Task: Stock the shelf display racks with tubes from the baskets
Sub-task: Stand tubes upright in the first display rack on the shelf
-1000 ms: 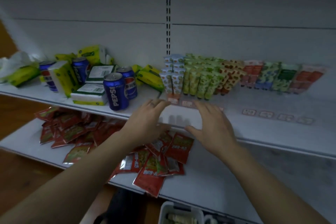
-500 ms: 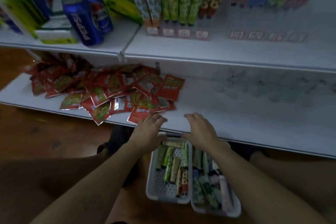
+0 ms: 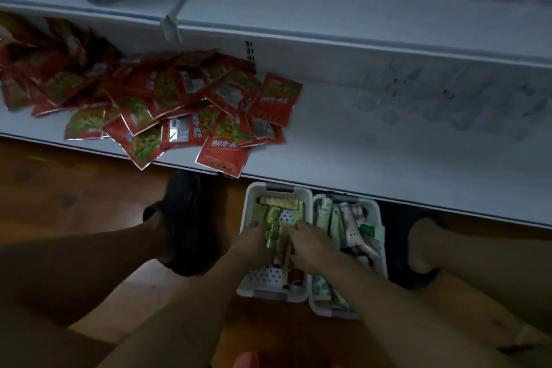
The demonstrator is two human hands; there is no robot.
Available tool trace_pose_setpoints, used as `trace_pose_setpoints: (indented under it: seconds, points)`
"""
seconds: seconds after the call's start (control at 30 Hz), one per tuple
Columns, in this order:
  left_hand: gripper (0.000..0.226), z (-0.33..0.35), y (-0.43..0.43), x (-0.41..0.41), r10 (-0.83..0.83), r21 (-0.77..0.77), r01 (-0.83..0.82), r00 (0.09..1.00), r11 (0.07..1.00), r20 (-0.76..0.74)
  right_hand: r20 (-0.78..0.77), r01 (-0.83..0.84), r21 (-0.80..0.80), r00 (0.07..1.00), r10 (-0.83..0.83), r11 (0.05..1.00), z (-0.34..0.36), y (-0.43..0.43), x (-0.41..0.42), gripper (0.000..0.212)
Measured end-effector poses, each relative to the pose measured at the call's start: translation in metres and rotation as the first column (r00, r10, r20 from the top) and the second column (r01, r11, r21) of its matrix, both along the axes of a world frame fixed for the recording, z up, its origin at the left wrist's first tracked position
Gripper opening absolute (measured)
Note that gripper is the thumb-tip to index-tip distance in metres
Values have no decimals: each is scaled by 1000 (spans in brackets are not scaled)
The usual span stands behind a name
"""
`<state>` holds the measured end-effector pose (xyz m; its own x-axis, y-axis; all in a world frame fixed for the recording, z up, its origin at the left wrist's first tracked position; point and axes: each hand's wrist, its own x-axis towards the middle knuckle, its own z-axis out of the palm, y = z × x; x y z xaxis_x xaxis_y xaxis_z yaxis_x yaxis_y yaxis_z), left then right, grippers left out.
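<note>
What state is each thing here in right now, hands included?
Left hand: in the left basket, closed around tubes.
Right hand: in the same basket, gripping tubes.
Left basket: on the floor, partly filled.
Right basket: beside it, full of tubes.
Red packets: loosely piled on the lower shelf.

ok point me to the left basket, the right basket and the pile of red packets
left basket (image 3: pixel 270 293), head view, bare perforated floor near its front rim
right basket (image 3: pixel 377 212), head view, white far right wall
pile of red packets (image 3: pixel 227 155), head view, front packet overhanging the shelf edge
</note>
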<state>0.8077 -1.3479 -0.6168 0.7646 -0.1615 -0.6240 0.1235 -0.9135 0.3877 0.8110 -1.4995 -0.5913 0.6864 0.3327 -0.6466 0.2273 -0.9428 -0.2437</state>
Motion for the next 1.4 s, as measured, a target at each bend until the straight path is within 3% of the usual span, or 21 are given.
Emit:
trace_pose_setpoints:
  seconds: [0.17,0.27,0.37,0.43,0.53,0.63,0.77,0.87,0.93,1.03,1.17,1.23,1.3,1.4]
  points:
    - [40,-23,-12,-10,-9,-19,8,996,1000,-83,-68,24,-6,997,-24,1000,-12,15,5,25]
    - [39,-35,-13,-10,53,-59,-59,994,997,-98,-194,91,-28,976,-95,995,-25,24,13,17]
    - [51,-41,-12,-9,114,-69,-125,982,990,-147,-267,229,-2,938,-221,974,-42,37,15,2]
    - [63,-46,-12,-7,218,-34,-227,962,973,-165,-243,301,16,926,-288,954,-50,41,14,24]
    - [63,-53,-15,-5,401,-65,-415,902,908,-158,-217,374,54,909,-355,926,-59,38,15,44]
    - [71,-57,-18,-5,426,-52,-437,892,898,-151,-237,416,67,889,-391,907,-65,35,17,56]
    - [66,-57,-21,1,462,-49,-476,871,878,-168,-230,425,83,888,-398,901,-64,34,21,56]
    - [51,-61,-23,9,463,-77,-486,862,871,-209,-102,451,86,891,-442,889,-60,35,25,50]
    - [38,-65,-26,14,565,-115,-604,786,789,-253,-61,468,93,884,-464,879,-56,35,32,46]
    - [29,-66,-30,19,688,-86,-718,689,691,-228,-142,489,55,867,-478,871,-52,32,44,41]
    - [31,-64,-30,20,591,-25,-609,778,793,-214,-306,450,-14,849,-432,893,-62,33,48,38]
    - [34,-66,-30,19,577,-29,-595,790,803,-209,-323,419,-36,854,-407,907,-70,36,49,9]
    - [37,-65,-30,18,576,-24,-590,795,807,-189,-352,417,-46,844,-406,908,-76,39,51,24]
    - [40,-65,-28,17,581,-39,-602,785,798,-214,-359,441,-49,830,-427,896,-77,39,50,25]
